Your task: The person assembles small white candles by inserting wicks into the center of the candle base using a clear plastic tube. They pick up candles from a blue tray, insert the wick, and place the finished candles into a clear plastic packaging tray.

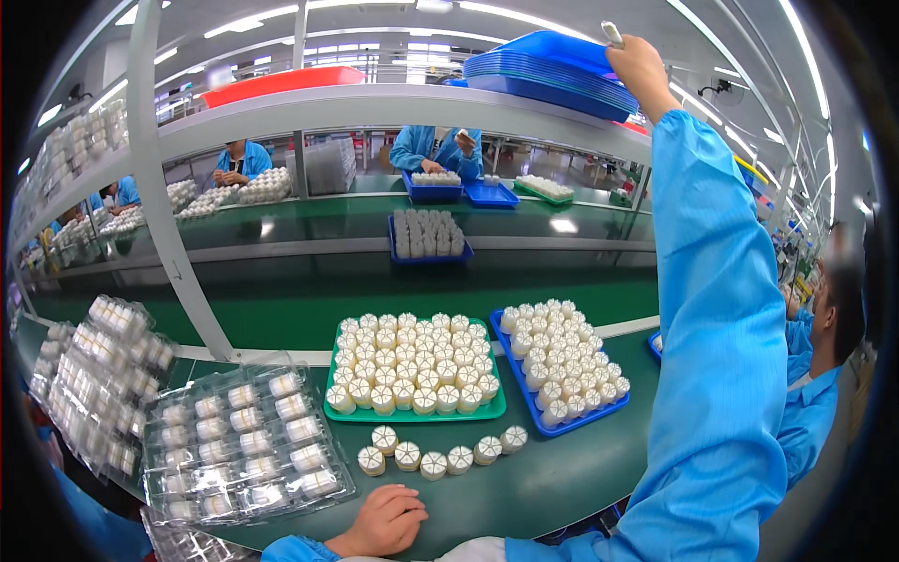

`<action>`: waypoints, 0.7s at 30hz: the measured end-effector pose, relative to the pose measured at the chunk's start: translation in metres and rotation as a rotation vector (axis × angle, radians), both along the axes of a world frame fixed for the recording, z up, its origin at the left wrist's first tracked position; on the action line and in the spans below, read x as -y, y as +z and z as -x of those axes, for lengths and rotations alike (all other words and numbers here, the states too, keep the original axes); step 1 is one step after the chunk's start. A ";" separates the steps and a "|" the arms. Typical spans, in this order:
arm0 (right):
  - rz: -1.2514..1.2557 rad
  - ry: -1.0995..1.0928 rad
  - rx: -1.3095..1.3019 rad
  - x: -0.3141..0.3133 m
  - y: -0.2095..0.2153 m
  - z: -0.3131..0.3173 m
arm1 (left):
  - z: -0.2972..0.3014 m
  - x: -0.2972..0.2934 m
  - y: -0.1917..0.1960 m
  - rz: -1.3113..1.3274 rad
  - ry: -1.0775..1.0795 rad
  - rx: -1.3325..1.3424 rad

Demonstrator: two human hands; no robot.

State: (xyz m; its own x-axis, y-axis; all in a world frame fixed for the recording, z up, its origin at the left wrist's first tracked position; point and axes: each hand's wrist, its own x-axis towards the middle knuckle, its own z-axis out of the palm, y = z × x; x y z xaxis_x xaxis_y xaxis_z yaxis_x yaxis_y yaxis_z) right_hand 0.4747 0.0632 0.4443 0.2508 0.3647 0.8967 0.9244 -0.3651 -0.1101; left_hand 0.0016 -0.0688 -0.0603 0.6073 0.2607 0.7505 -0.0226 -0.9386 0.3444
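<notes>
Right Hand (641, 77) Holding High at the Tray Stack

At far left, piled clear packs (108, 370) of white parts are leaning beside the bench, partly blurred. Next to them, a clear blister tray (245, 433) is lying on the green bench (562, 478), its near edge overhanging the bench rim. The left hand (386, 522) is resting on the bench near that rim, its fingers loosely curled and visibly gripping nothing. Just beyond it, seven loose white parts (433, 465) are standing in a curved row. Behind them, a green tray (334, 405) is holding packed rows of similar parts, and a filled blue tray (562, 426) is sitting at an angle just to its right.

Overhead, the top blue tray (554, 45) is lying tilted on a stack of blue trays (552, 82) on the shelf (403, 108). The right hand appears to be grasping its right end, though some fingers are hidden; whether the pale tip is a finger cover or a held piece, one cannot tell.

The step in hand seems to be taking a tray. The next move would be calling for lifting it free and clearing the shelf edge. Bench surface is showing right of the loose parts, while a co-worker (813, 393) is limiting room farther right.
</notes>
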 end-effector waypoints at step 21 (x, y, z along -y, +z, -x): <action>0.138 0.709 0.171 0.079 -0.152 0.029 | 0.002 0.000 -0.015 -0.044 0.040 -0.042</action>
State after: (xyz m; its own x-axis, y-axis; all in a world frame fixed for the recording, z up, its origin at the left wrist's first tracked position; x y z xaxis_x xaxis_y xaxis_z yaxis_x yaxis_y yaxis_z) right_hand 0.4461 -0.0157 0.2927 -0.2255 0.4991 0.8367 0.9436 0.3255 0.0601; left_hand -0.0004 -0.0690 -0.0753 0.6280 0.2530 0.7359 0.0288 -0.9526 0.3030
